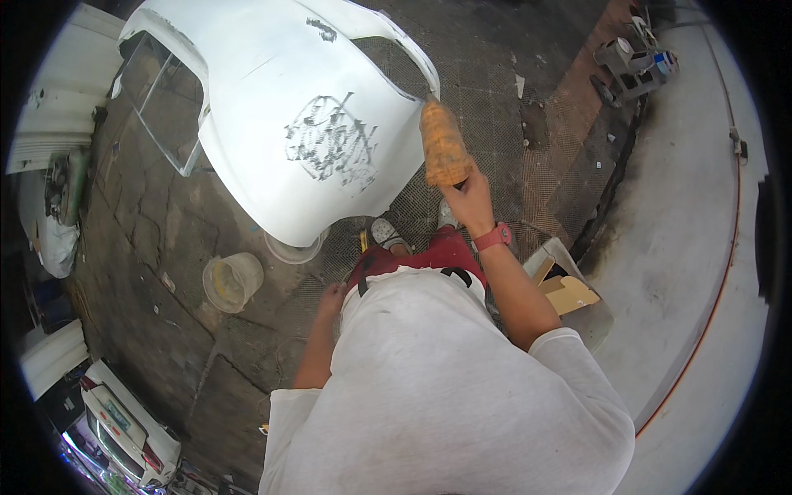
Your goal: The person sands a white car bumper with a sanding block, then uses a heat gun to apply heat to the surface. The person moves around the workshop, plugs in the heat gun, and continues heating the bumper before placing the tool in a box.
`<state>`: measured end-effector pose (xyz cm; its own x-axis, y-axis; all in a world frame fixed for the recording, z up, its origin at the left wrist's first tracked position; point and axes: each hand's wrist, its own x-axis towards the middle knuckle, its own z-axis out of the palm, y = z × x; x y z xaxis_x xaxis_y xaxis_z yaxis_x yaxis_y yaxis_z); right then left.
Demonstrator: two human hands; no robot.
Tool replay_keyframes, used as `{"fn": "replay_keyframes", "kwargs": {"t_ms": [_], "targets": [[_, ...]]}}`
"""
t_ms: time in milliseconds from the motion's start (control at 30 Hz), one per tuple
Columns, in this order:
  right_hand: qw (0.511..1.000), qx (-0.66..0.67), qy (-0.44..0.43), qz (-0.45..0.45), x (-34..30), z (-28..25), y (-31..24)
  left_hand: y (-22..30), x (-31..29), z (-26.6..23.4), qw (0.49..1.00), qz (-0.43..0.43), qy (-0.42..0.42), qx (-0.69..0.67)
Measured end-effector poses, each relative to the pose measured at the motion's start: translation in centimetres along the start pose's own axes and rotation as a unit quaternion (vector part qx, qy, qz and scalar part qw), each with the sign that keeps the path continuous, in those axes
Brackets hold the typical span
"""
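A large white car body panel (256, 107) stands in front of me. Dark grey scribbled marks (330, 140) cover its middle, with a smaller patch near its top. My right hand (469, 198) is closed around the near end of a long, rounded orange cloth-like thing (445, 144) with dark smudges. Its far end is by the panel's right edge; whether they touch I cannot tell. My left hand (332, 299) hangs low beside my left thigh, apart from the panel. Its fingers are too small and blurred to read.
A cloudy plastic bucket (233, 282) stands on the floor at left, and a pale round tub (294, 247) sits partly under the panel. On my right is a grey bin (598, 322) with cardboard (569, 294). Concrete blocks (639, 70) lie at the far right by the wall.
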<state>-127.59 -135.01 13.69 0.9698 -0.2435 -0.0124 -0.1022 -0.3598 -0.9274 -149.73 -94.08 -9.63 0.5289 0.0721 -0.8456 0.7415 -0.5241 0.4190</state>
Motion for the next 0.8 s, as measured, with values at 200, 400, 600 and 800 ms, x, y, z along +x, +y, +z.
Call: {"fn": "replay_keyframes", "kwargs": {"t_ms": [200, 400, 600, 800], "targets": [[0.999, -0.008, 0.034, -0.016, 0.6, 0.2, -0.1, 4.1, -1.1, -0.9, 1.0, 0.012, 0.009, 0.004], [0.999, -0.033, -0.015, -0.004, 1.7, 0.9, -2.3, 1.2, 0.7, -0.2, 0.998, 0.019, 0.006, -0.053], [0.998, 0.026, -0.008, -0.058, 4.1, 2.7, -5.3, 0.5, 1.5, -0.3, 0.999, 0.031, 0.006, -0.009], [0.994, 0.052, 0.009, -0.098, 6.7, 4.5, -7.8, 1.0, 1.1, -0.6, 0.998, -0.001, -0.006, -0.06]]}}
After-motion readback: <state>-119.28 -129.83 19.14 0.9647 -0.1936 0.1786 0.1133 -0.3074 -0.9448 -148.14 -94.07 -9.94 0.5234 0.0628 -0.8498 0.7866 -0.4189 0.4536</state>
